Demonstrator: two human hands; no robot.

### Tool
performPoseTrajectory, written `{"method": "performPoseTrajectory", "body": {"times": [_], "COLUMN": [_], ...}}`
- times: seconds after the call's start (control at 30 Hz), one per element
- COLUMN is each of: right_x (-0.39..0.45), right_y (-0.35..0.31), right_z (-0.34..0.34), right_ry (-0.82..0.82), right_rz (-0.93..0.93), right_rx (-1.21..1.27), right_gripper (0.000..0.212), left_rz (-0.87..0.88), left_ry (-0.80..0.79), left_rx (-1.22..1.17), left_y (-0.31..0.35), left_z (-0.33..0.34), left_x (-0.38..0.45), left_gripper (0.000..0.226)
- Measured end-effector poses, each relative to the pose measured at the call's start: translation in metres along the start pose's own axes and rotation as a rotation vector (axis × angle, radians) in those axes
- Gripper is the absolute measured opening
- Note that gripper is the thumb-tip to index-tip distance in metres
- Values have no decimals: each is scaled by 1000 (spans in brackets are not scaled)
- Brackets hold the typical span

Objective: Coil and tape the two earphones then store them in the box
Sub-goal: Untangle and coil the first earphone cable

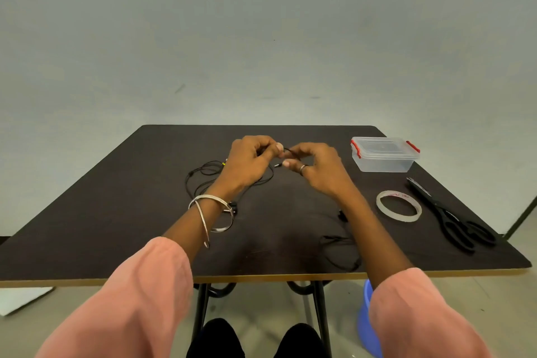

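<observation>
Two black wired earphones lie on the dark table. One earphone cable is loosely tangled at centre-left; my left hand and my right hand pinch its plug end between them, held above the table. The metal jack shows just below the fingertips. The second earphone lies loose near the front edge, partly hidden under my right forearm. A clear plastic box with red clips and its lid on stands at the back right. A roll of clear tape lies flat to the right.
Black scissors lie along the table's right edge beside the tape. A blue bucket stands on the floor under the front right edge. A white sheet lies on the floor at left.
</observation>
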State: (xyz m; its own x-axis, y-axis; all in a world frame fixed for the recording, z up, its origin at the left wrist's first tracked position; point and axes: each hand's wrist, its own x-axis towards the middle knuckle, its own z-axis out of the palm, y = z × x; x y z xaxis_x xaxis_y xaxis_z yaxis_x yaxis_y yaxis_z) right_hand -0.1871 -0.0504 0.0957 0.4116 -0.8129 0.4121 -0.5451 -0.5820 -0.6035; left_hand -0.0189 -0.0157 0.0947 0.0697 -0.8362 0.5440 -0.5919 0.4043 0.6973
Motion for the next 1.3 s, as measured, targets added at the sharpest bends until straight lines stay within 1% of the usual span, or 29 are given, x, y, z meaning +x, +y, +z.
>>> {"method": "performPoseTrajectory", "body": {"times": [0.03,0.07,0.1,0.17,0.23,0.3,0.33,0.4,0.43,0.47,0.5,0.57,0.6,0.63,0.7,0.73,0.77,0.8,0.87,0.9,0.93,0.97,1.0,1.07,1.1,1.13,1.17,1.23,1.3], "right_x": [-1,-1,-1,-1,3,10,14,19,20,21,20,16,13,11,5,0,-3,-7,-8,-7,-5,-3,-1,4,6,7,10,14,19], "right_y": [0,1,4,9,19,29,34,44,48,50,51,47,41,34,17,8,3,-1,-1,0,1,2,4,7,10,14,17,21,23], "right_z": [0,-2,-5,-14,-28,-43,-49,-51,-48,-44,-39,-30,-26,-22,-14,-11,-7,-4,-2,-1,1,3,5,9,10,9,8,4,-3], "right_ry": [-4,10,49,181,378,596,677,748,747,716,644,432,340,282,203,139,40,-74,-309,-400,-441,-420,-343,-118,-28,28,59,121,252], "right_rz": [4,32,69,167,282,403,457,561,596,610,605,582,543,447,203,109,63,46,56,50,39,45,59,52,38,30,33,63,114], "right_rx": [116,251,390,643,830,939,962,901,803,651,440,-10,-171,-244,-209,-191,-183,-154,0,75,147,229,303,413,423,419,395,312,270], "right_gripper": [14,10,11,16,23,29,29,26,26,25,23,21,31,46,71,80,85,88,93,96,96,92,81,46,28,16,11,8,11], "left_rz": [0,-8,-25,-68,-118,-181,-203,-221,-226,-232,-239,-238,-226,-214,-194,-178,-159,-143,-116,-106,-98,-95,-98,-121,-132,-139,-143,-144,-160], "left_ry": [-12,-32,-56,-86,-82,-55,-40,-11,16,53,90,123,125,122,106,97,87,75,49,36,23,9,-3,-10,-13,-22,-37,-69,-74], "left_rx": [-1,-2,-5,-13,-26,-70,-90,-136,-166,-190,-201,-186,-179,-176,-173,-164,-145,-120,-82,-73,-64,-56,-51,-65,-76,-83,-81,-64,-73], "left_y": [-1,-2,-4,-10,-19,-30,-33,-35,-33,-31,-29,-22,-19,-16,-11,-10,-10,-10,-9,-9,-10,-11,-12,-15,-17,-19,-20,-24,-28], "left_z": [-2,-3,-6,-11,-16,-19,-19,-17,-14,-11,-9,-3,0,2,7,8,9,10,9,8,7,6,5,4,3,3,3,2,0], "left_x": [-1,-2,-3,-5,-8,-11,-11,-12,-11,-9,-6,-3,-1,0,1,2,3,3,3,3,3,3,2,3,2,2,1,-1,-2], "left_gripper": [23,22,22,21,22,22,22,23,24,24,25,25,24,24,23,23,22,21,19,18,18,18,19,20,20,20,20,19,16]}}
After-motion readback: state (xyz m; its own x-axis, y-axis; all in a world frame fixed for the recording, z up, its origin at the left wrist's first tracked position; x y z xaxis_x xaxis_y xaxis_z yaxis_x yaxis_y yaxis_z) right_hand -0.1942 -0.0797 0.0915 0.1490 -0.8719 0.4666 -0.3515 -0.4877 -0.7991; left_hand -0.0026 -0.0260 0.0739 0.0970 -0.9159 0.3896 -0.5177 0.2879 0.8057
